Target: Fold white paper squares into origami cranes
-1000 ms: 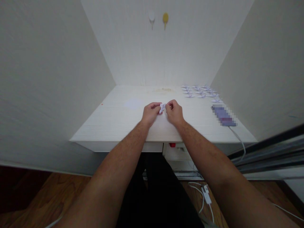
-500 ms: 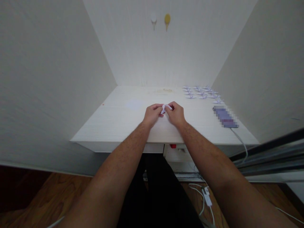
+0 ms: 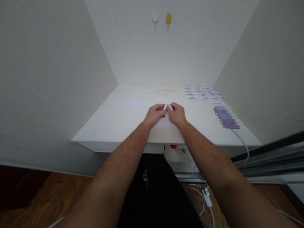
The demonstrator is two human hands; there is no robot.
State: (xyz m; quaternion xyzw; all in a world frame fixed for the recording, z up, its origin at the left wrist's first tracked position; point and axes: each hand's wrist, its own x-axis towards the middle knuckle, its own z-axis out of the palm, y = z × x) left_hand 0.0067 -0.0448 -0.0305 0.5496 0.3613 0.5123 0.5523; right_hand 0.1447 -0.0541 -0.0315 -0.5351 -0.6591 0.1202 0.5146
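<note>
A small piece of folded white paper [image 3: 165, 107] is pinched between my two hands over the middle of the desk. My left hand [image 3: 154, 114] grips its left side, fingers closed around it. On the other side, my right hand [image 3: 176, 113] holds the paper between thumb and fingers, and a narrow strip of it shows by the index finger. The fingers hide much of the paper, so its exact shape cannot be made out. Several folded paper cranes [image 3: 203, 95] stand in rows at the desk's back right.
The white desk [image 3: 118, 120] has walls on three sides. A phone [image 3: 226, 117] with a white cable [image 3: 244, 144] lies at the right. A pale sheet [image 3: 134, 104] seems to lie left of my hands. Two hooks [image 3: 168, 18] are on the back wall. A power strip [image 3: 207, 198] sits on the floor.
My hands stay in nearly the same place, with the fingers shifted slightly on the paper. Less of the paper shows between them now. The view has moved slightly.
</note>
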